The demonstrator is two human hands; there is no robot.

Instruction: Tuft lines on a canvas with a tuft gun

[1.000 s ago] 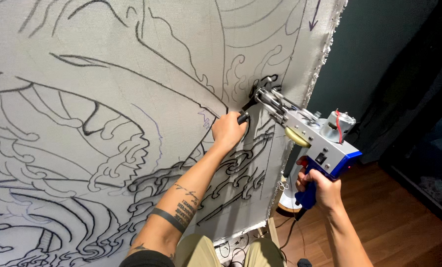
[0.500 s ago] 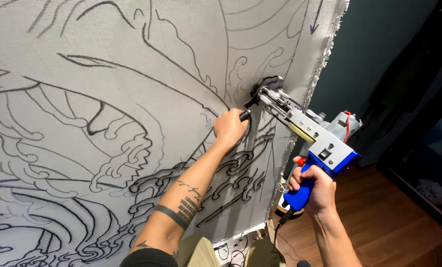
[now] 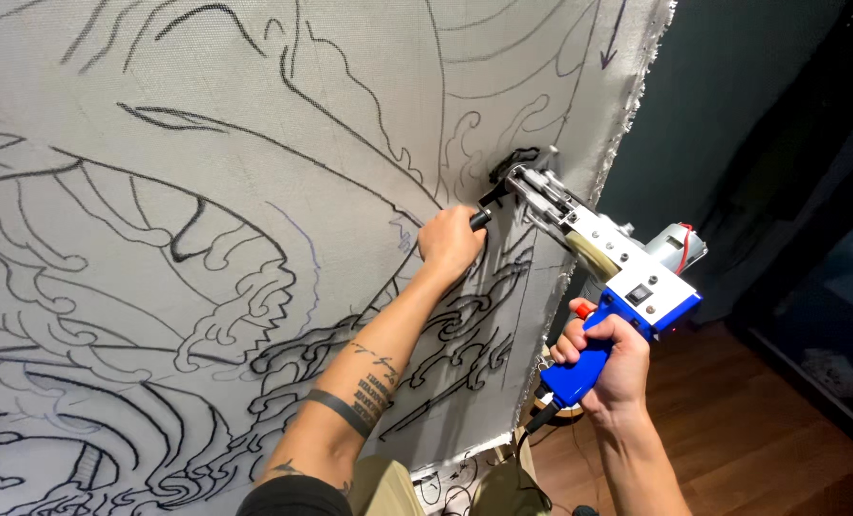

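Left hand point(image 3: 448, 244) is gripping the tufting gun point(image 3: 594, 253)'s front handle, right hand point(image 3: 610, 358) clenching its blue grip, nose pressing the cloth point(image 3: 207, 115)

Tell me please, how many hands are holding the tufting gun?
2. The left hand grips the black front handle against the cloth; the right hand grips the blue rear handle of the tufting gun.

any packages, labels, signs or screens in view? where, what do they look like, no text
No packages, signs or screens.
Small dark rectangular switch or plate: on the white top of the tufting gun, near its blue rear; too small to tell if it is labelled.
Gun: white and blue body, blue grip in the right hand, black front handle in the left hand, nose against the grey line-drawn cloth.
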